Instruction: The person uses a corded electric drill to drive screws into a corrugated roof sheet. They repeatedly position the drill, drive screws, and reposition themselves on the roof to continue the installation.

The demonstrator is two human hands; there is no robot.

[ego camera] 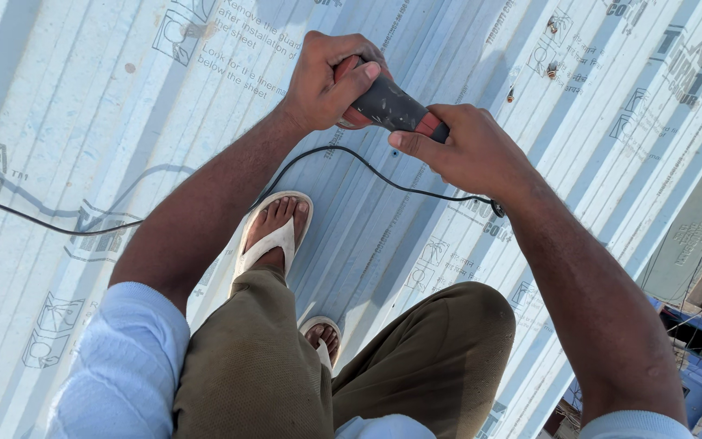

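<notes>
Strong daylight is being thrown across the ribbed roof sheet (107, 97), which is being rendered pale and nearly washed out to the left of the left hand (331, 81). Soft bluish shadow bands are being cast along the ribs, and a darker shadow is being laid beneath the right hand (469, 150). Both hands and the power tool (392, 107) are being kept sharp. Straight ribs are being bent slightly toward the frame edges.

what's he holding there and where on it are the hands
A corded power tool with a dark and red body. The left hand wraps its rear end; the right hand closes over the front, hiding the working end.
</notes>
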